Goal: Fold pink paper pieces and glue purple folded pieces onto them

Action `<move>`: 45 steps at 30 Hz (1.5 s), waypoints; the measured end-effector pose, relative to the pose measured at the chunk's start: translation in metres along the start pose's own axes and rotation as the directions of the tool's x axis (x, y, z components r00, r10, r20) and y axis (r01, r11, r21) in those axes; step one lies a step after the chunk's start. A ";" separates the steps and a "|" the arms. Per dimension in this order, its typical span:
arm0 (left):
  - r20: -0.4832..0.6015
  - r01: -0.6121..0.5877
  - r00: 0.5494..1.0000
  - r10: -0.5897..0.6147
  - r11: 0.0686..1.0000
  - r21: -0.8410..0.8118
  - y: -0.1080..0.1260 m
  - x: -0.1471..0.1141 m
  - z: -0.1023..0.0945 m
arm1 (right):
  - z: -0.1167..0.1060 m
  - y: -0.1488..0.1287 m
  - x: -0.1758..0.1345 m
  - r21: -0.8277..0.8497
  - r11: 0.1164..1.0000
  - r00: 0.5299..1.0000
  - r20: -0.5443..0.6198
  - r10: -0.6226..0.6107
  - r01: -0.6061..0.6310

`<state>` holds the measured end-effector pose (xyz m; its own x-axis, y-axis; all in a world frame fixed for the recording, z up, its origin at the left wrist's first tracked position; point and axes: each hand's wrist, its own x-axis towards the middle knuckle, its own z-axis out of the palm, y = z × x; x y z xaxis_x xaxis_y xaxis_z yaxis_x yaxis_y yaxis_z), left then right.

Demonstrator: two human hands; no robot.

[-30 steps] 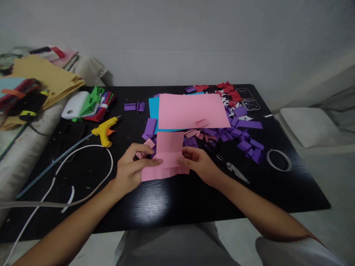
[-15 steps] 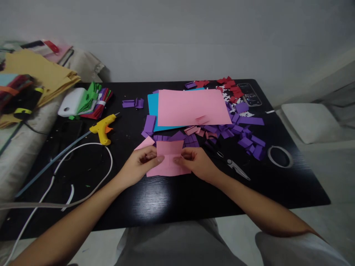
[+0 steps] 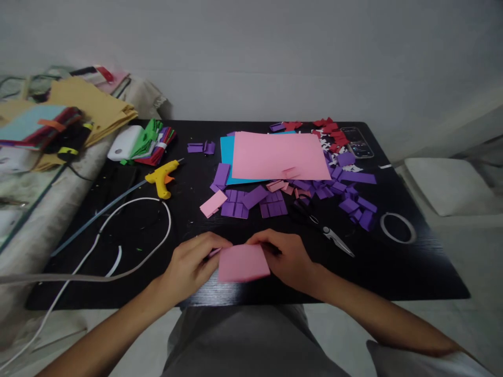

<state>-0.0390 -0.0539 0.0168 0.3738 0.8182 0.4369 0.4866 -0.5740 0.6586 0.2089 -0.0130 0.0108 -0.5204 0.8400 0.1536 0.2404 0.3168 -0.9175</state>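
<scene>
A small piece of pink paper (image 3: 243, 263), folded over, is held between my two hands near the table's front edge. My left hand (image 3: 198, 257) grips its left side, fingers curled behind and thumb in front. On the right side my right hand (image 3: 285, 259) pinches it, most fingertips hidden by the paper. Just beyond my hands lie a folded pink strip (image 3: 213, 204) and folded purple pieces (image 3: 234, 204). Behind those, a large pink sheet (image 3: 279, 156) rests on a blue sheet (image 3: 227, 152).
Scissors (image 3: 332, 238) lie right of my hands, near a roll of tape (image 3: 397, 228). A yellow glue gun (image 3: 162, 177) and a looping white cable (image 3: 167, 230) are at left. A phone (image 3: 357, 142) sits at the back right beside red paper bits (image 3: 330, 127).
My hands have come closer to me with the pink paper, which has gone from spread out to folded over. The view has shifted slightly left.
</scene>
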 end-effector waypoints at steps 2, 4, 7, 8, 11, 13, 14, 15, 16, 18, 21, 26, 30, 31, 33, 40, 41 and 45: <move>-0.006 -0.049 0.999 0.049 0.999 0.023 0.005 -0.004 -0.001 | 0.002 -0.002 -0.006 -0.025 0.997 0.998 -0.019 -0.067 0.067; -0.002 -0.072 0.997 0.072 0.996 0.043 0.007 -0.007 -0.001 | 0.004 -0.003 -0.009 -0.027 0.993 0.993 -0.018 -0.119 0.118; -0.012 -0.088 0.996 0.088 0.996 0.006 0.012 -0.007 -0.001 | 0.005 -0.005 -0.011 0.008 0.986 0.986 0.000 -0.168 0.168; -0.023 -0.081 0.997 0.080 0.996 -0.022 0.014 -0.007 -0.001 | 0.006 -0.006 -0.011 0.028 0.985 0.986 0.000 -0.170 0.169; -0.046 0.026 0.998 -0.031 0.993 -0.116 0.019 -0.005 0.001 | 0.006 -0.009 -0.011 0.090 0.993 0.997 0.001 -0.081 0.080; -0.028 0.193 0.979 -0.201 0.966 -0.174 0.018 -0.005 0.004 | 0.007 -0.008 -0.009 0.118 0.992 0.998 0.002 0.055 -0.055; -0.004 0.298 0.952 -0.306 0.932 -0.206 0.016 -0.004 0.007 | 0.007 -0.006 -0.007 0.124 0.983 0.991 0.005 0.136 -0.136; 0.032 0.400 0.914 -0.405 0.885 -0.240 0.012 -0.004 0.009 | 0.007 -0.003 -0.005 0.128 0.969 0.977 0.007 0.211 -0.210; 0.068 0.489 0.869 -0.490 0.830 -0.270 0.008 -0.004 0.012 | 0.007 0.001 -0.003 0.126 0.954 0.962 0.012 0.272 -0.272; 0.140 0.591 0.804 -0.578 0.749 -0.301 -0.004 -0.003 0.018 | 0.008 0.010 0.002 0.102 0.936 0.942 0.014 0.336 -0.336; 0.159 0.635 0.772 -0.616 0.735 -0.238 -0.016 -0.001 0.024 | 0.010 0.019 0.006 -0.034 0.932 0.933 0.005 0.361 -0.360; 0.151 0.618 0.781 -0.606 0.785 -0.043 -0.014 0.002 0.024 | 0.018 0.023 0.000 -0.380 0.887 0.965 -0.080 0.249 -0.260; 0.047 0.577 0.808 -0.588 0.804 0.141 -0.009 -0.006 0.027 | 0.024 0.030 -0.010 -0.530 0.843 0.992 -0.128 0.023 -0.088; -0.005 0.559 0.821 -0.570 0.803 0.209 -0.009 -0.010 0.029 | 0.025 0.032 -0.012 -0.549 0.835 0.994 -0.108 -0.025 -0.038; -0.098 0.489 0.867 -0.489 0.796 0.356 -0.008 -0.018 0.034 | 0.025 0.033 -0.014 -0.572 0.818 0.994 -0.049 -0.099 0.054; 0.144 -0.075 0.989 0.017 0.910 0.407 -0.002 -0.036 0.049 | 0.025 0.033 -0.013 -0.570 0.799 0.980 0.066 -0.186 0.191; 0.166 -0.084 0.986 0.019 0.916 0.392 -0.002 -0.037 0.050 | 0.024 0.033 -0.013 -0.579 0.790 0.978 0.083 -0.190 0.202; 0.211 -0.085 0.977 0.003 0.922 0.378 -0.003 -0.038 0.049 | 0.017 0.035 -0.019 -0.566 0.763 0.949 0.190 -0.250 0.314</move>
<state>-0.0161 -0.0853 -0.0321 0.5336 0.7909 0.2996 0.7156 -0.6110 0.3384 0.2135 -0.0253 -0.0302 -0.7100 0.6345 0.3054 0.4834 0.7545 -0.4439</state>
